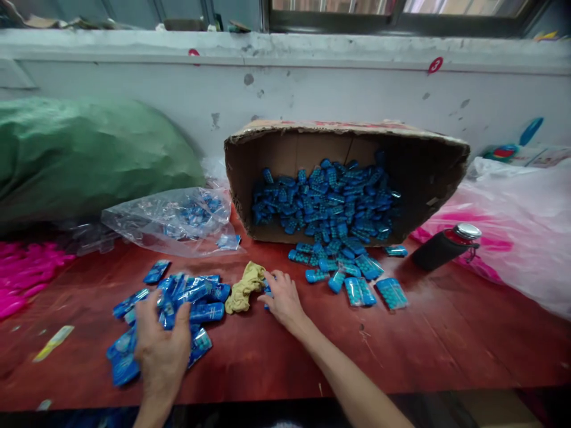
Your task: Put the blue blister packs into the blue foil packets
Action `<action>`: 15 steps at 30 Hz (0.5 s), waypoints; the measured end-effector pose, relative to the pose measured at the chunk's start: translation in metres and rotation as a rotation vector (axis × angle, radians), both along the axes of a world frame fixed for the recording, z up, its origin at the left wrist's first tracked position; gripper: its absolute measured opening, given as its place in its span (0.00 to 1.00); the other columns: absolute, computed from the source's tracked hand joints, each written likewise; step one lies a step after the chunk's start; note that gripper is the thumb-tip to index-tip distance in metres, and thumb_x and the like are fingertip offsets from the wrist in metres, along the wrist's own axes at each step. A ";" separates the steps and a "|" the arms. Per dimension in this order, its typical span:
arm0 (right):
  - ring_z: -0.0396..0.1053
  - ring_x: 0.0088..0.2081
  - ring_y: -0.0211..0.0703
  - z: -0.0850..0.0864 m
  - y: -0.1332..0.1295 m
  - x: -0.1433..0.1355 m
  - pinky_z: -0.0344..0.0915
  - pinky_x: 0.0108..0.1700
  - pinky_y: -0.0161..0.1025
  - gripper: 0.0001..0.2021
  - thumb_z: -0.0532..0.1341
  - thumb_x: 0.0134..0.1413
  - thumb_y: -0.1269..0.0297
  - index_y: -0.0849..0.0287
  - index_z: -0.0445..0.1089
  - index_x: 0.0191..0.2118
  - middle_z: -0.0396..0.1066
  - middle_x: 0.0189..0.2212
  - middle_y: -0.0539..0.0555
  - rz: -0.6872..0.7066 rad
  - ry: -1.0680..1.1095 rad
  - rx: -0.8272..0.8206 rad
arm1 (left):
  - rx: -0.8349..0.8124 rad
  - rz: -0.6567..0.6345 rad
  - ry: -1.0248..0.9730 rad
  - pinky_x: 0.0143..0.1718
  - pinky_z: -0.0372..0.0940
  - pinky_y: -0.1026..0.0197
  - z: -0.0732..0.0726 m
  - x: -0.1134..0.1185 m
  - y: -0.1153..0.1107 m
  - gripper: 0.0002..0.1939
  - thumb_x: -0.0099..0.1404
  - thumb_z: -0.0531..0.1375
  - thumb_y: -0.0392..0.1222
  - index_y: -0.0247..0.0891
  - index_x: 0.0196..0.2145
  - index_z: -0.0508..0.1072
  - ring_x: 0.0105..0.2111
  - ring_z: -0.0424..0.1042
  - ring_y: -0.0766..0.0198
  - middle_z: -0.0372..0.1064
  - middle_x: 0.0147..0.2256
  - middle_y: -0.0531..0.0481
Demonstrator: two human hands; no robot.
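Observation:
My left hand (163, 348) is over a pile of small blue packets (191, 291) at the left, its thumb and fingers apart. The packets are flat and shiny, and the hand hides some of them. My right hand (284, 299) rests near the middle of the table with fingers curled down over a blue packet (267, 289), mostly covered by the hand. Just left of those fingertips lies a crumpled yellow cloth (245, 288). Loose blue packets with beaded-looking fronts (392, 293) lie to the right, in front of the cardboard box (419, 220).
The box lies on its side, with many blue packets (330, 199) spilling out. A clear plastic bag (178, 220) and large green sack (89, 154) stand left, above pink pieces (27, 273). A dark bottle (444, 248) and pinkish plastic bag (521, 220) are right. A yellow-handled cutter (53, 343) lies front left.

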State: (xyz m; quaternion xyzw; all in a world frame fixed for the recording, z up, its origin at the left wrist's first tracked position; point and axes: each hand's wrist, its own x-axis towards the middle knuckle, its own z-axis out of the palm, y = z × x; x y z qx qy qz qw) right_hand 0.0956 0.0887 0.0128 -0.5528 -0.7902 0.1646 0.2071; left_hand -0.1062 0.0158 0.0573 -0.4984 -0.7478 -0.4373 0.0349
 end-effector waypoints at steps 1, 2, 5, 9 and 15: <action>0.59 0.46 0.53 -0.002 0.009 -0.009 0.57 0.44 0.49 0.23 0.59 0.50 0.62 0.54 0.57 0.53 0.62 0.46 0.60 0.002 -0.056 -0.004 | -0.007 -0.051 0.040 0.53 0.48 0.45 -0.008 0.008 0.002 0.27 0.58 0.52 0.47 0.38 0.54 0.55 0.56 0.51 0.47 0.55 0.54 0.38; 0.59 0.45 0.53 -0.003 0.016 -0.018 0.57 0.43 0.48 0.19 0.57 0.51 0.63 0.55 0.60 0.50 0.63 0.45 0.60 0.010 -0.089 -0.008 | -0.029 -0.125 0.087 0.53 0.49 0.46 -0.017 0.018 0.005 0.25 0.58 0.52 0.46 0.38 0.53 0.56 0.57 0.50 0.48 0.57 0.53 0.38; 0.62 0.41 0.45 -0.005 0.029 -0.034 0.58 0.41 0.40 0.10 0.51 0.56 0.69 0.55 0.67 0.39 0.67 0.38 0.55 0.087 -0.102 -0.011 | -0.161 -0.287 0.184 0.52 0.49 0.43 -0.049 0.043 0.018 0.25 0.58 0.52 0.44 0.36 0.53 0.56 0.57 0.48 0.46 0.56 0.54 0.34; 0.62 0.43 0.41 -0.005 0.027 -0.024 0.58 0.43 0.36 0.13 0.54 0.54 0.68 0.52 0.63 0.46 0.67 0.42 0.50 0.172 -0.103 0.017 | -0.315 -0.352 0.237 0.50 0.51 0.43 -0.075 0.057 0.039 0.23 0.58 0.51 0.40 0.33 0.51 0.59 0.54 0.53 0.44 0.57 0.53 0.31; 0.52 0.54 0.57 -0.021 0.006 0.026 0.49 0.51 0.56 0.16 0.56 0.53 0.64 0.53 0.63 0.49 0.60 0.52 0.58 0.102 -0.162 0.019 | -0.326 -0.308 0.360 0.47 0.53 0.49 -0.076 0.063 0.060 0.16 0.60 0.47 0.37 0.30 0.43 0.67 0.46 0.62 0.48 0.65 0.43 0.32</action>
